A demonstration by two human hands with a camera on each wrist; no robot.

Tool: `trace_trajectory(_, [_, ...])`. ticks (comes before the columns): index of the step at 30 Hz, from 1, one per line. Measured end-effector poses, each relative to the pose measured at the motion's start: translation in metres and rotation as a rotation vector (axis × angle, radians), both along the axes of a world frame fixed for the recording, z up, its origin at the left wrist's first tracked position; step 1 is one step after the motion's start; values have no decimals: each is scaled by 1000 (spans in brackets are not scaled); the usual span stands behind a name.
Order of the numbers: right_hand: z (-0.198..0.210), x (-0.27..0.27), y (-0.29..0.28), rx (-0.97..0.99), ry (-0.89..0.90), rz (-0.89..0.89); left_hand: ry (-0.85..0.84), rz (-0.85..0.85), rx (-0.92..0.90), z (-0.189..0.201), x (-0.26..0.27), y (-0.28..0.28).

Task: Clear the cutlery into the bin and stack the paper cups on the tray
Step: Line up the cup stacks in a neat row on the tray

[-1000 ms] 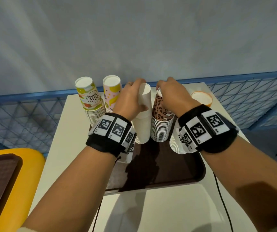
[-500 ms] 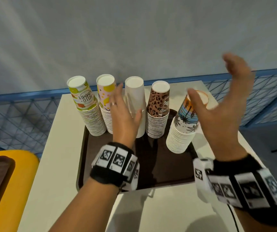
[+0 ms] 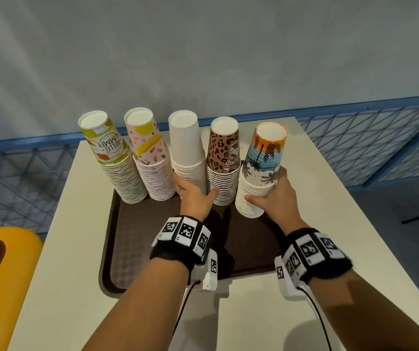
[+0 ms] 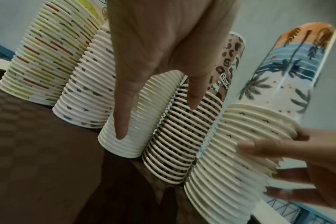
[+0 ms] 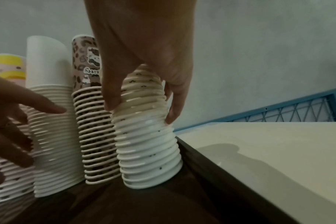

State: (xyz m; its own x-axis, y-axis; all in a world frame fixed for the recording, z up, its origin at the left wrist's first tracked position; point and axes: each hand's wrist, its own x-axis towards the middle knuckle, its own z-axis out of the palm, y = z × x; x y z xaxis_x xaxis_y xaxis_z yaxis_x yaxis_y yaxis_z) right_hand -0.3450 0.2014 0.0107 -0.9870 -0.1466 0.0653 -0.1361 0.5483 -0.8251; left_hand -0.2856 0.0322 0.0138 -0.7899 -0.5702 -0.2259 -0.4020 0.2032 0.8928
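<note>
Five stacks of upturned paper cups stand in a row at the back of the brown tray [image 3: 152, 249]: a green "Hello Summer" stack [image 3: 112, 158], a pink stack [image 3: 150, 158], a plain white stack [image 3: 186, 145], a leopard stack [image 3: 222, 158] and a palm-tree stack [image 3: 261, 160]. My left hand [image 3: 195, 196] grips the white stack [image 4: 150, 106] low down, thumb between it and the leopard stack [image 4: 182, 144]. My right hand [image 3: 274, 196] grips the palm-tree stack [image 5: 144, 144] at mid height, thumb on the left, fingers on the right.
The tray lies on a cream table [image 3: 329, 224] with bare surface to its right and in front. A yellow seat-like object [image 3: 8, 274] with another brown tray on it is at the left. Blue mesh railing [image 3: 367, 138] runs behind the table.
A second ago both hands were at the tops of the white and leopard stacks. They lifted off open, then came down to grip the white and palm-tree stacks lower down.
</note>
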Motion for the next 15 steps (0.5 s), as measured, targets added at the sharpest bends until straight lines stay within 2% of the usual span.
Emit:
trace_trajectory(10, [-6, -47, -13, -76, 35, -1, 8, 65, 94, -19, -6, 1])
trace_trajectory(15, [-12, -57, -13, 7, 36, 82, 7, 100, 126, -21, -12, 1])
